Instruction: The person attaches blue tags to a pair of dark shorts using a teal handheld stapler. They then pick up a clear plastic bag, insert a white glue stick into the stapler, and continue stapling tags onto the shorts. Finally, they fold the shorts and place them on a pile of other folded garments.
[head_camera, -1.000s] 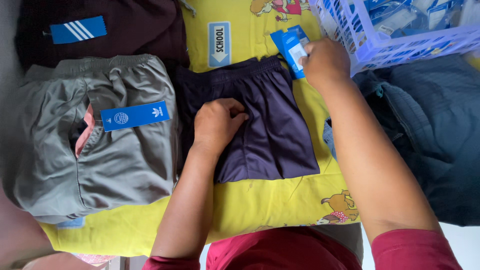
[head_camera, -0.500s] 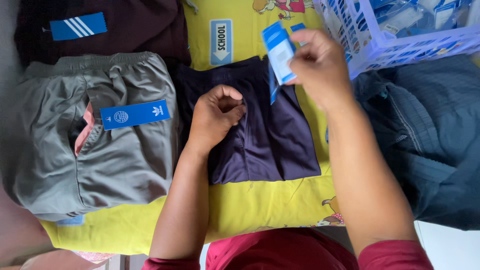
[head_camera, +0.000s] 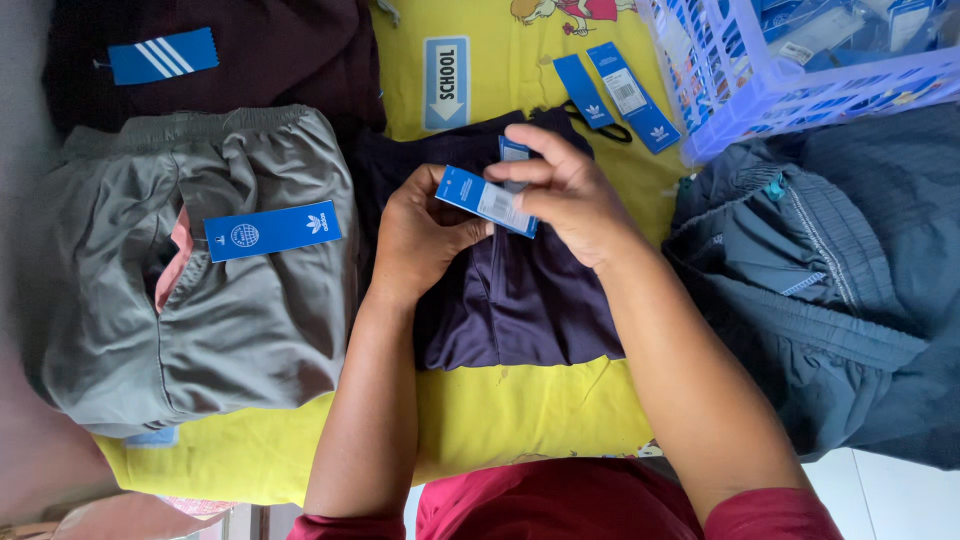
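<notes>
Head | both hands (head_camera: 500, 215) pinch blue tag (head_camera: 487, 201) | apparently over purple shorts (head_camera: 520, 300)

Grey folded shorts (head_camera: 200, 300) bearing a blue card label (head_camera: 272, 231) lie left on a yellow cloth (head_camera: 520, 420), a dark maroon garment (head_camera: 260, 60) above them, slate-blue shorts (head_camera: 830, 300) right, beneath a lilac plastic basket (head_camera: 760, 95).

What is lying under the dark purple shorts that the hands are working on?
A yellow printed cloth lies under the dark purple shorts; it shows above and below them. Both hands, left hand and right hand, hold a blue tag over the shorts. The cloth beneath the shorts is covered.
</notes>
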